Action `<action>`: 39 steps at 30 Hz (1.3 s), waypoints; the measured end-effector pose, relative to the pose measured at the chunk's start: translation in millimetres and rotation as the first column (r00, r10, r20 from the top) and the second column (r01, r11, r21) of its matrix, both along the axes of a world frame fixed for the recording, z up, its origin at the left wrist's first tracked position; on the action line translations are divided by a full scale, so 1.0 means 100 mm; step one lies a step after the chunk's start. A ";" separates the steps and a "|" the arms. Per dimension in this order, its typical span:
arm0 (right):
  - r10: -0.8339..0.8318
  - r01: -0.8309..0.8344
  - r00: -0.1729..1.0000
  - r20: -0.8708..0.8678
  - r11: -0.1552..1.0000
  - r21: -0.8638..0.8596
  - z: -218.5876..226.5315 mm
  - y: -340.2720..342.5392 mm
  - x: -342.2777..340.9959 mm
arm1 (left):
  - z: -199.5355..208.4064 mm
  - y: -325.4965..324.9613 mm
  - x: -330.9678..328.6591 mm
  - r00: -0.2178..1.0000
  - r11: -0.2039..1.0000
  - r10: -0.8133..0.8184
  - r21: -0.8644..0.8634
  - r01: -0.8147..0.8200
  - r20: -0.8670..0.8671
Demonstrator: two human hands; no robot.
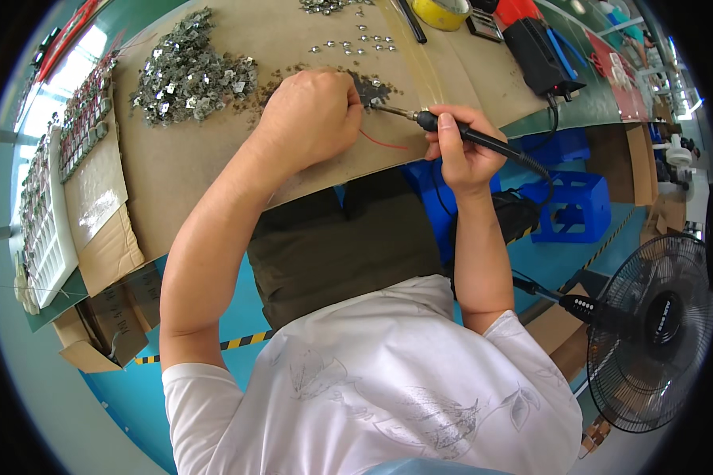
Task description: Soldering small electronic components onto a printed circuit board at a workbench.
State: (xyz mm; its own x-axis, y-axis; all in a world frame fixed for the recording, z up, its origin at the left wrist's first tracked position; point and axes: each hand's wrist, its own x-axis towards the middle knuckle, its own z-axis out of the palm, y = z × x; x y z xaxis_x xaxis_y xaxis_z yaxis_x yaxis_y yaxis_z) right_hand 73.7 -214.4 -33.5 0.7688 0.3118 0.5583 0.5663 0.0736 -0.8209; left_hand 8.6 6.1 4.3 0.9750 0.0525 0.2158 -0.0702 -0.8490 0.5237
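Note:
In my right hand (466,149) is a soldering iron (428,120), gripped by its black handle like a pen. Its metal tip points left, to a small dark area of brown-spotted work surface just beside my other hand. My left hand (313,115) is closed, knuckles up, with the fingertips hidden. A thin red wire (384,144) comes out from under its fingers and trails right, toward the table's near edge. Whatever small part lies at the iron's tip is too small to make out. Several small shiny metal pieces (362,41) lie beyond both hands.
A big heap of small metal parts (190,75) lies at left, near racks of wired parts (87,119). At the back right are yellow tape (441,12) and a black box (537,55) beside the iron's cable. Blue stools (574,206) and a fan (653,332) stand right.

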 end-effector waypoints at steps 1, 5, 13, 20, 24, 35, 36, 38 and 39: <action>-0.009 0.010 1.000 -0.027 1.000 0.014 0.01 0.01 -0.01 | 0.00 0.01 0.00 1.000 1.000 0.003 0.009 -0.003 0.009; 0.007 -0.007 1.000 -0.012 1.000 -0.006 -0.02 -0.02 0.02 | 0.00 -0.01 0.00 1.000 1.000 0.005 0.009 -0.005 0.014; -0.001 0.000 1.000 -0.006 1.000 -0.010 -0.01 0.00 0.03 | -0.02 0.00 0.01 1.000 1.000 0.022 0.022 -0.021 -0.012; 0.071 -0.054 0.992 -0.101 0.985 0.162 0.04 0.03 0.05 | -0.04 0.00 0.00 1.000 1.000 0.018 0.012 -0.018 0.011; 0.050 -0.052 0.998 -0.037 0.998 -0.035 0.28 0.19 0.12 | -0.04 -0.01 0.00 1.000 1.000 0.013 0.009 -0.013 0.019; 0.114 0.060 0.871 0.477 0.941 -0.334 0.14 0.51 0.48 | -0.02 -0.03 0.00 1.000 1.000 0.003 -0.011 -0.003 0.007; 0.139 0.042 0.874 0.466 0.933 -0.357 0.14 0.51 0.48 | -0.03 -0.01 -0.01 1.000 1.000 0.010 -0.003 -0.010 0.018; 0.143 0.045 0.870 0.472 0.930 -0.364 0.14 0.52 0.49 | -0.04 -0.01 -0.01 0.999 1.000 0.014 0.002 -0.014 0.029; 0.149 0.044 0.865 0.480 0.929 -0.368 0.14 0.52 0.49 | -0.03 -0.01 -0.02 1.000 1.000 0.017 -0.003 -0.017 0.026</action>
State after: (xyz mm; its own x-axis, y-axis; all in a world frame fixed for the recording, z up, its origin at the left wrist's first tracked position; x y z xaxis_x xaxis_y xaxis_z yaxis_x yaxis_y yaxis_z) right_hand 122.6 -162.2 -19.8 0.3988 0.5936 0.6990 0.9038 -0.1254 -0.4092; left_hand 6.5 5.5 0.9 0.9680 0.0696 0.2412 -0.0695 -0.8488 0.5241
